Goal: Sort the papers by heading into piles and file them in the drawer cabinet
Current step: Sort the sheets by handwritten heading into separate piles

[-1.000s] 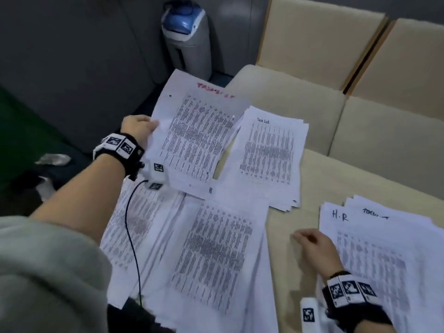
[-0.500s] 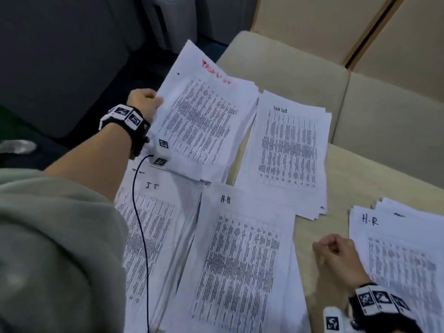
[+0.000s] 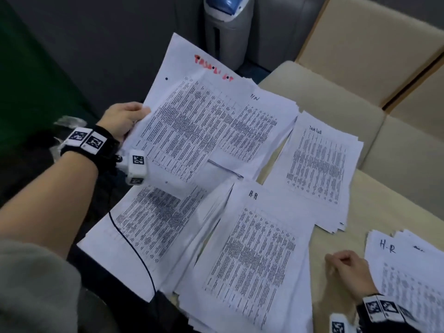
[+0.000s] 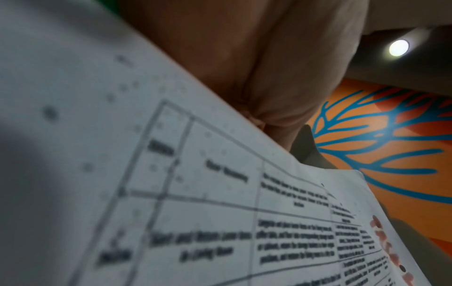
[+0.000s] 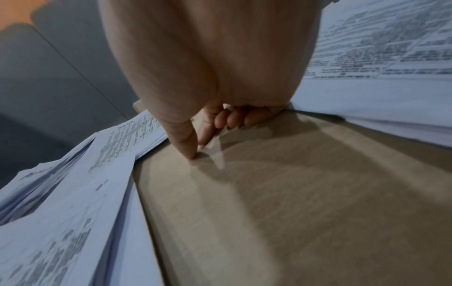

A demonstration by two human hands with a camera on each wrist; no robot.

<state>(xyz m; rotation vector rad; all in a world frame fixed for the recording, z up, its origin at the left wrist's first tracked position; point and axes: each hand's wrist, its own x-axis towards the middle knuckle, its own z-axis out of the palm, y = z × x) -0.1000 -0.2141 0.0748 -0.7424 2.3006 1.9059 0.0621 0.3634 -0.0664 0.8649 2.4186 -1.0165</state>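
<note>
Fingers of the left hand [image 3: 123,120] pinch the near edge of a printed sheet with a red heading [image 3: 192,121], lifting it tilted above the piles. Under that sheet and just right of the fingers lies another pile [image 3: 262,131], its heading mostly covered. Below the wrist sits a pile [image 3: 149,224] crossed by a black cable [image 3: 134,248]. Beside that, an "H-R" pile [image 3: 254,251]; further right, a "Task List" pile [image 3: 319,164].

Curled fingers of the right hand [image 3: 346,270] grip nothing; the knuckles and thumb tip rest on the bare wooden table [image 5: 293,212] between the piles. Touching that hand's right side is a second "H-R" stack [image 3: 408,280].

No drawer cabinet shows. Beyond the table stand cream seat cushions [image 3: 324,111] and a grey-and-blue bin [image 3: 228,27].
</note>
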